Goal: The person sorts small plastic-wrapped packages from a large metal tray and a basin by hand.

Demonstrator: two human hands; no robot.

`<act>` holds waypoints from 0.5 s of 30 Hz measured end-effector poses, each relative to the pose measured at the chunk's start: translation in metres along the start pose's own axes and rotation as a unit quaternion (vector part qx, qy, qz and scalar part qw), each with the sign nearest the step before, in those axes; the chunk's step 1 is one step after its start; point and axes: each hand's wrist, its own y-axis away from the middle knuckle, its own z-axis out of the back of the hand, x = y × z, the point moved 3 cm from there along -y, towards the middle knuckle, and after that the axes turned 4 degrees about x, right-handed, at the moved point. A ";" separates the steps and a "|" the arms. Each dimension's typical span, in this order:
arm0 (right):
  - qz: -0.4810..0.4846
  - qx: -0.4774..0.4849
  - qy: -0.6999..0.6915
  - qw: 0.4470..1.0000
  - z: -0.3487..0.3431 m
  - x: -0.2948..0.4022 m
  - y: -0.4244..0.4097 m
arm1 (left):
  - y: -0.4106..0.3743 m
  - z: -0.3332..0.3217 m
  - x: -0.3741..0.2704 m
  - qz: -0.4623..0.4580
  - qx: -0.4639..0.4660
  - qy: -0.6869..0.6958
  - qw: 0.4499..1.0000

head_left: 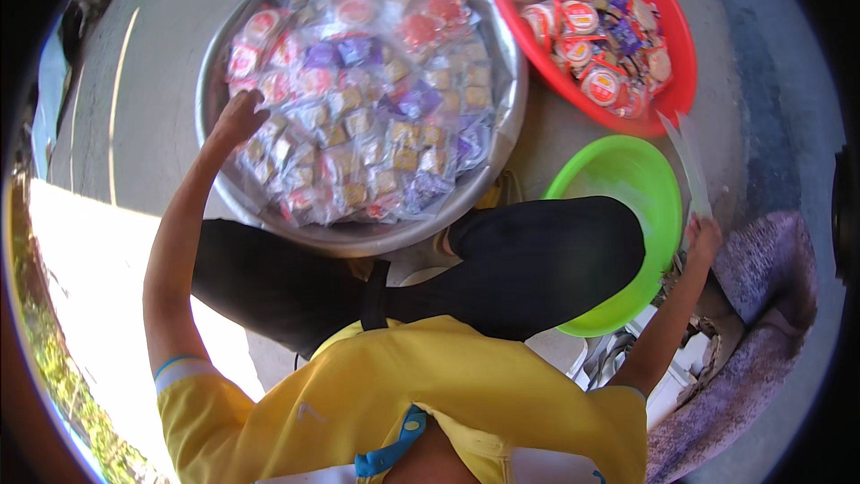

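My left hand [240, 117] is over the left side of a large round metal basin [521, 91], its fingers at the small clear and red wrapped packets [275, 87]; whether it grips one cannot be told. Many packets fill that basin, some holding tan square pieces [405, 148], others purple [420, 99]. At the right, my right hand [703, 235] is closed on the lower end of a long translucent plastic strip or bag [692, 165], which points up and away, beside the green basin's right rim.
A red plastic basin [686, 47] of round red-and-clear and purple packets stands at the upper right. Below it, a green plastic basin [662, 198] is partly hidden by my right knee. Purple speckled fabric [772, 262] and white and silvery material [605, 356] lie at the right.
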 end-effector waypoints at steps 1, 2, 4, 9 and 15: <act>-0.035 -0.050 -0.013 0.998 0.033 -0.047 0.017 | 0.002 0.013 -0.004 0.018 0.009 0.006 1.000; -0.075 -0.077 -0.014 0.994 0.042 -0.082 0.041 | 0.012 0.020 0.014 0.033 -0.007 0.003 0.999; -0.163 -0.096 0.064 0.980 0.080 -0.159 0.061 | 0.024 0.013 0.048 0.108 0.037 -0.037 0.993; -0.151 -0.005 0.424 0.893 0.064 -0.187 0.099 | 0.063 -0.010 0.079 0.128 0.190 -0.041 0.973; 0.100 0.128 0.392 0.906 -0.003 -0.015 -0.051 | 0.053 -0.056 0.068 0.011 0.172 -0.154 0.973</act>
